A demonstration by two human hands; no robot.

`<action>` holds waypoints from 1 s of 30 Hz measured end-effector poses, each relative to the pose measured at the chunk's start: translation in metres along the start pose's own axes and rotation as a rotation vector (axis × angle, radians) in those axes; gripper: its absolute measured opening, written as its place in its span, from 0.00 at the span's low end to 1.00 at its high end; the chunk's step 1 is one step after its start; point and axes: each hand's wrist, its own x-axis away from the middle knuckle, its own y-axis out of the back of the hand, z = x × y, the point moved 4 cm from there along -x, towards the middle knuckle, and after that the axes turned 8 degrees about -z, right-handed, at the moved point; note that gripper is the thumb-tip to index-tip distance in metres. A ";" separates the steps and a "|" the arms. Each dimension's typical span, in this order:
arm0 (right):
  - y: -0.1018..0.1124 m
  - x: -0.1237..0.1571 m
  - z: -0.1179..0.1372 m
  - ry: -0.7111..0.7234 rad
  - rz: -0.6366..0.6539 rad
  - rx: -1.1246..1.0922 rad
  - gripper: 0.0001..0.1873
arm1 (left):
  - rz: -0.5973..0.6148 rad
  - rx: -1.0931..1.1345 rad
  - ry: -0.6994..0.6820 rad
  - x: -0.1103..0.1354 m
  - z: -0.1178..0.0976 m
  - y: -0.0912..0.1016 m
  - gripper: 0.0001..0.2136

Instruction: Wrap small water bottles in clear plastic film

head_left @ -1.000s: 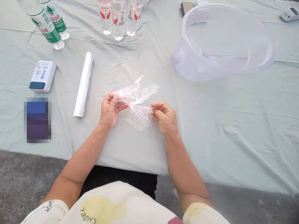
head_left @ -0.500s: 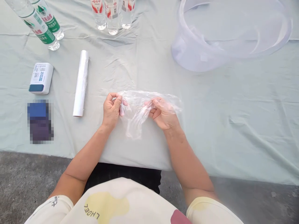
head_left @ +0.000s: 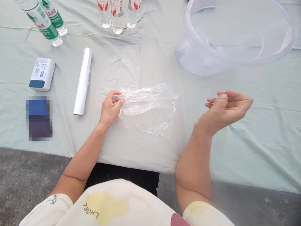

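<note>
A thin, clear, wrinkled plastic sheet (head_left: 150, 108) lies spread on the cloth; I cannot tell whether it is a single layer or a flattened bag. Its left edge is pinched between the thumb and fingers of my left hand (head_left: 111, 108). Well to the right, apart from the plastic, my right hand (head_left: 227, 108) is raised over the table. Its fingers are loosely bent and point left, the thumb lies across in front of them, and nothing shows in it.
A white plastic-film roll (head_left: 82, 81) lies left of my left hand. Beyond it are a white box with a blue end (head_left: 42, 74) and a blurred dark item (head_left: 39, 118). Water bottles (head_left: 48, 26) and red-labelled bottles (head_left: 117, 17) stand at the back. A large translucent tub (head_left: 202, 59) is back right.
My right hand has let go of the plastic and moved far to the right. The bunched plastic now lies flatter, still pinched by my left hand. The view has shifted slightly.
</note>
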 end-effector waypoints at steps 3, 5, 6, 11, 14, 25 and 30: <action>-0.019 0.044 0.027 0.360 0.413 0.069 0.11 | 0.139 -0.014 0.060 0.007 0.001 -0.008 0.23; -0.038 0.082 0.033 0.578 0.841 0.242 0.18 | 0.232 -0.007 0.089 0.009 -0.001 -0.008 0.29; -0.044 0.099 0.031 0.671 1.025 0.333 0.25 | 0.271 0.004 0.099 0.010 -0.003 -0.007 0.31; -0.051 0.126 0.017 0.781 1.399 0.579 0.50 | 0.193 0.066 0.099 -0.003 -0.012 0.013 0.29; -0.047 0.123 0.016 0.776 1.414 0.605 0.49 | -0.210 0.056 -0.034 -0.014 -0.018 0.036 0.16; -0.038 0.130 0.019 0.853 1.381 0.509 0.49 | 0.251 -0.212 0.099 -0.033 -0.028 -0.034 0.08; -0.040 0.128 0.018 0.819 1.387 0.513 0.46 | 0.094 0.151 0.000 -0.052 -0.037 -0.031 0.07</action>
